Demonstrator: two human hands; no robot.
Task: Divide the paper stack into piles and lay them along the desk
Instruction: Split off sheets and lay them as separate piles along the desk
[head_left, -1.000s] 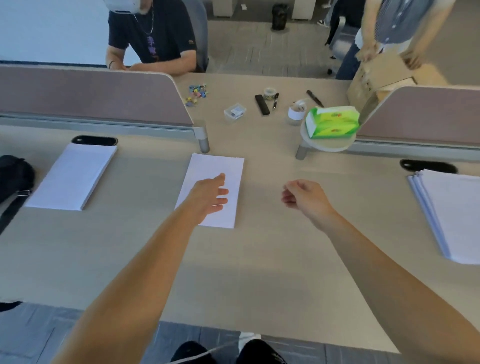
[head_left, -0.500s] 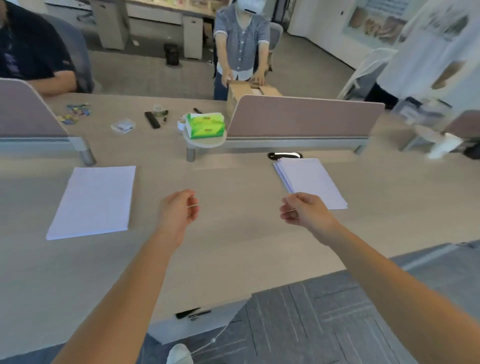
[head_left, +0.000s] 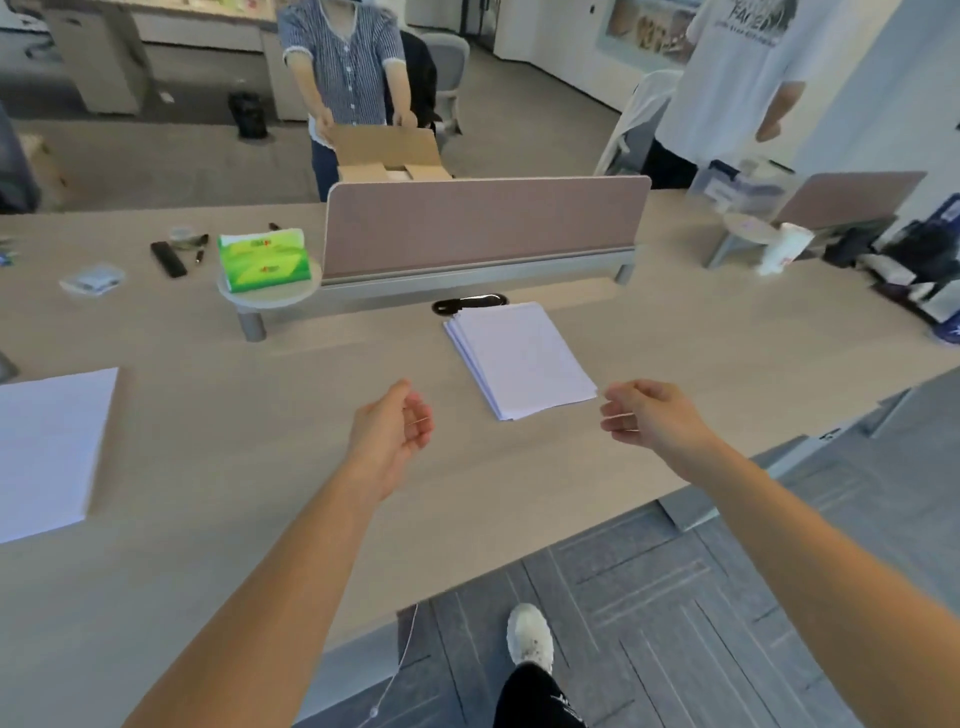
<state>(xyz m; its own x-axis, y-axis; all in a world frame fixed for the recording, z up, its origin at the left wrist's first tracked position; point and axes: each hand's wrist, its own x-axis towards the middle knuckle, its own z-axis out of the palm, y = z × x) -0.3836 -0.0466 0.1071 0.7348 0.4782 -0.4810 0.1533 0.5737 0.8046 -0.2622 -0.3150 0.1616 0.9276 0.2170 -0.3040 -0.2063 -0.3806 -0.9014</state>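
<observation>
Flanking paper stack, left hand, right hand, both empty

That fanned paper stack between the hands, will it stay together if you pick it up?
Probably not neatly. The paper stack is loose sheets, already fanned along its left edge, so they could slide apart. It would likely droop if lifted from one side. The left hand and right hand together should manage.

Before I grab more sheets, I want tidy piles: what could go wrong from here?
The paper stack is already fanned along its left edge, so a hasty pinch may skew it further. Both hands, left hand and right hand, are empty and off it. Its far end sits by the black cable, which might snag sheets.
</observation>
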